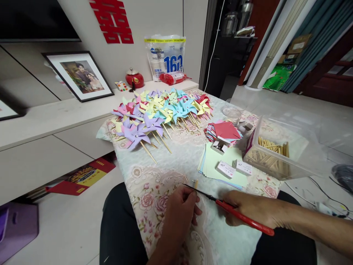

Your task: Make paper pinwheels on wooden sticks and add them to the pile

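Head view of a desk (165, 173) covered by a floral cloth, with the person's two hands at its near edge. The left hand (180, 211) is curled, its fingers (190, 200) pressed together around a short wooden stick (196, 183), held upright so that only the tip stands clear above the knuckles. The right hand (255, 209) grips red-handled scissors (231, 211), fingers closed over the handles; the dark blades run leftward and their tips meet the stick just above the left hand. Whether the blades are parted or shut cannot be told.

Far of the hands, at the desk's middle right, lies a stack of pale green paper sheets (220, 165) bearing two small white boxes (234, 168). Just beyond it sits a pile of folded coloured paper squares (224, 131), red uppermost, with a small open box of metal pins (219, 147) at its near side. To the right stands a clear plastic tub (278, 147) holding wooden sticks. At the far left of the desk a large heap of finished paper pinwheels (162, 110) in purple, yellow, blue and pink lies with sticks pointing toward the near side.

Behind the desk, a low shelf carries a framed photograph (79, 75), a red jar (134, 78) and a white plastic bag (165, 57).
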The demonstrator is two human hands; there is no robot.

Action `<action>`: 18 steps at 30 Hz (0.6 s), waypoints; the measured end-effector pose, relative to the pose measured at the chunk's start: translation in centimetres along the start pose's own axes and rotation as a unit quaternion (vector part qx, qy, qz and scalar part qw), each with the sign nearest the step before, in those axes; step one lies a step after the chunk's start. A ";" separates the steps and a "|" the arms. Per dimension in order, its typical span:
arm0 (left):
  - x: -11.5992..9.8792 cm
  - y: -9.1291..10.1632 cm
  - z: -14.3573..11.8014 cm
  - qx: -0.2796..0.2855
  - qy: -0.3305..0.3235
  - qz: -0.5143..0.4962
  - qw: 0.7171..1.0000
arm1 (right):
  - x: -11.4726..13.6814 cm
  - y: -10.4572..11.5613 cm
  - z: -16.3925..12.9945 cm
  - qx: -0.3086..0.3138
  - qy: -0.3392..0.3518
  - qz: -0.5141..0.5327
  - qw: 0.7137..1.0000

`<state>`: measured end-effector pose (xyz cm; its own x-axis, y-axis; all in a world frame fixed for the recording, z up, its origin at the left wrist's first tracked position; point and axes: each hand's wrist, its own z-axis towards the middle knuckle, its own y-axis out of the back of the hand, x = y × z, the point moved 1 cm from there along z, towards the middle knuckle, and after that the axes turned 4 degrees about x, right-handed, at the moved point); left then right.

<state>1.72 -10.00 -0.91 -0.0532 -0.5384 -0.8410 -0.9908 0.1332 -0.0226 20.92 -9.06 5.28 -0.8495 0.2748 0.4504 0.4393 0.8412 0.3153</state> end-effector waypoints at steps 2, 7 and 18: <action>0.1 -0.1 0.0 -0.003 -0.002 0.000 1.000 | -0.2 0.0 0.2 -0.001 0.004 0.001 1.000; 0.2 -0.1 0.2 -0.004 -0.002 -0.008 1.000 | -0.6 0.0 0.6 -0.003 0.006 -0.009 1.000; 0.1 -0.1 -0.1 0.004 -0.010 -0.015 1.000 | -1.1 0.0 0.5 -0.007 0.061 0.048 0.997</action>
<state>1.78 -10.10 -0.96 -0.0200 -0.5257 -0.8504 -0.9908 0.1242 -0.0535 21.68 -9.11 4.36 -0.7624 0.2944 0.5762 0.5211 0.8074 0.2769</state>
